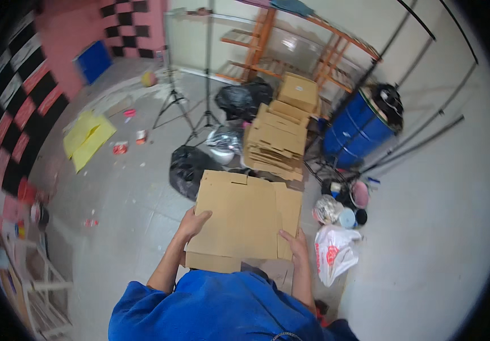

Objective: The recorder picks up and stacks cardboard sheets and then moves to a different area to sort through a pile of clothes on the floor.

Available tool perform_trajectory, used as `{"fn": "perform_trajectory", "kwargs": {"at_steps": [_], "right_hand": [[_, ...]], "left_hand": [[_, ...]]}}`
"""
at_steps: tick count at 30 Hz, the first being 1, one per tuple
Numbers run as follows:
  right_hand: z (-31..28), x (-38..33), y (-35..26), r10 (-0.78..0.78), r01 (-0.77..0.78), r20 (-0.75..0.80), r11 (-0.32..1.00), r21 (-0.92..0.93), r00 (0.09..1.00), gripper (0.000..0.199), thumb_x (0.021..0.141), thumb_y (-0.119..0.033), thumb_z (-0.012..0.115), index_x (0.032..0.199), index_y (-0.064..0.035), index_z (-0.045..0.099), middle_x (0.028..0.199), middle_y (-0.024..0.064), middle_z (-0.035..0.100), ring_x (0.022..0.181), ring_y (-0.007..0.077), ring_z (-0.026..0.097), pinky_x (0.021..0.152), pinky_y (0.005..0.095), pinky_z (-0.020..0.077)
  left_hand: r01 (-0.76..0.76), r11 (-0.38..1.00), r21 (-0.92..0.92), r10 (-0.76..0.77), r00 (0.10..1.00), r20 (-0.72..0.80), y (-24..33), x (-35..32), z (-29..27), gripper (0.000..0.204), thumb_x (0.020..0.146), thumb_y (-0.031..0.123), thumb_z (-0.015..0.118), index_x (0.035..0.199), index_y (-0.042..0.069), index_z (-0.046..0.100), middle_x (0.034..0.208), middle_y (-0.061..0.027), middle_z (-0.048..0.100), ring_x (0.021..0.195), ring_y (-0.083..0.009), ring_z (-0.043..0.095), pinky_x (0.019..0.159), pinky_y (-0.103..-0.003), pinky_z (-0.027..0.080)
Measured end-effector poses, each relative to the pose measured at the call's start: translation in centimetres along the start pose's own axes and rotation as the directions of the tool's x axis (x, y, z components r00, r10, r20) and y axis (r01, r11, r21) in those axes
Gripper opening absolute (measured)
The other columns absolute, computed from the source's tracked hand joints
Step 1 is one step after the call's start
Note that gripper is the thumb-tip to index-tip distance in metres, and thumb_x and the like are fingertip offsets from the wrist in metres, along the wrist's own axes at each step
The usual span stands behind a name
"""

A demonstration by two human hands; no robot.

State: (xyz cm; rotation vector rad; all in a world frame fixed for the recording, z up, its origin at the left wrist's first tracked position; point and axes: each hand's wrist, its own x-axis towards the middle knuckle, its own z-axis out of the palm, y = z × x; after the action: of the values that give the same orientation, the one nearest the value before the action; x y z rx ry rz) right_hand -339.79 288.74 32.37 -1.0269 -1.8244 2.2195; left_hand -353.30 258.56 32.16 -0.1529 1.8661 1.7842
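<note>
A flattened cardboard box [239, 216] is held out in front of my body, with a fold line near its right side and a small slot at its far edge. My left hand [194, 223] grips its left edge, thumb on top and fingers hidden beneath. At the right edge my right hand [296, 245] is closed the same way, its thumb on the face of the cardboard. Just beyond the held box lies a stack of flattened cardboard boxes [277, 136], with a closed-looking cardboard box [298, 93] at its far end.
Black plastic bags [187, 170] lie left of the stack, near thin tripod stands [172, 102]. A blue drum [354, 133] stands to the right, above paint cans [347, 217] and a white plastic bag [336, 253]. Yellow sheet [88, 136] and a white wooden frame [43, 284] are leftward.
</note>
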Motion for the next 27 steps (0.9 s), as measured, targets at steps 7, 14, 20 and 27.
{"fn": "perform_trajectory", "kwargs": {"at_steps": [7, 14, 20, 27], "right_hand": [[-1.6, 8.7, -3.4, 0.012, -0.004, -0.131, 0.998, 0.061, 0.991, 0.043, 0.075, -0.007, 0.069, 0.114, -0.0013, 0.052, 0.104, 0.0098, 0.062, 0.090, 0.0187, 0.062, 0.077, 0.0310, 0.0501], [-4.7, 21.9, -7.3, 0.107, -0.086, -0.116, 0.981, 0.175, 0.987, 0.042, 0.074, -0.007, 0.069, 0.112, -0.0009, 0.054, 0.101, 0.0085, 0.063, 0.088, 0.0174, 0.061, 0.077, 0.0298, 0.0493], [-6.8, 35.6, -12.7, 0.140, -0.158, -0.171, 0.983, -0.097, 0.975, 0.039, 0.074, -0.008, 0.070, 0.109, -0.0013, 0.056, 0.096, 0.0073, 0.064, 0.085, 0.0174, 0.062, 0.076, 0.0298, 0.0495], [-7.1, 54.2, -11.8, -0.385, 0.221, -0.192, 0.798, -0.561, 0.903, 0.047, 0.077, -0.011, 0.067, 0.117, 0.0034, 0.046, 0.113, 0.0167, 0.056, 0.101, 0.0230, 0.056, 0.084, 0.0313, 0.0452]], "left_hand": [[0.000, 0.985, 0.175, -0.026, 0.989, 0.145, 6.3, 14.2, 4.9, 0.039, 0.081, 0.019, 0.061, 0.111, -0.005, 0.054, 0.102, -0.0122, 0.063, 0.089, -0.0164, 0.059, 0.078, -0.028, 0.046], [0.008, 0.996, 0.093, -0.025, 0.982, 0.189, 7.7, 27.2, 11.1, 0.038, 0.082, 0.022, 0.062, 0.108, -0.005, 0.056, 0.100, -0.0114, 0.063, 0.088, -0.0154, 0.059, 0.078, -0.027, 0.046], [0.005, 0.967, 0.253, -0.023, 0.997, 0.068, 12.2, 37.3, 15.9, 0.044, 0.082, 0.027, 0.061, 0.110, -0.005, 0.055, 0.098, -0.0107, 0.064, 0.087, -0.0160, 0.060, 0.076, -0.028, 0.048], [-0.065, 0.743, 0.666, 0.282, 0.933, -0.223, 15.2, 49.3, 18.2, 0.067, 0.082, 0.045, 0.059, 0.125, -0.004, 0.043, 0.125, -0.0273, 0.048, 0.117, -0.0364, 0.047, 0.095, -0.040, 0.040]]}}
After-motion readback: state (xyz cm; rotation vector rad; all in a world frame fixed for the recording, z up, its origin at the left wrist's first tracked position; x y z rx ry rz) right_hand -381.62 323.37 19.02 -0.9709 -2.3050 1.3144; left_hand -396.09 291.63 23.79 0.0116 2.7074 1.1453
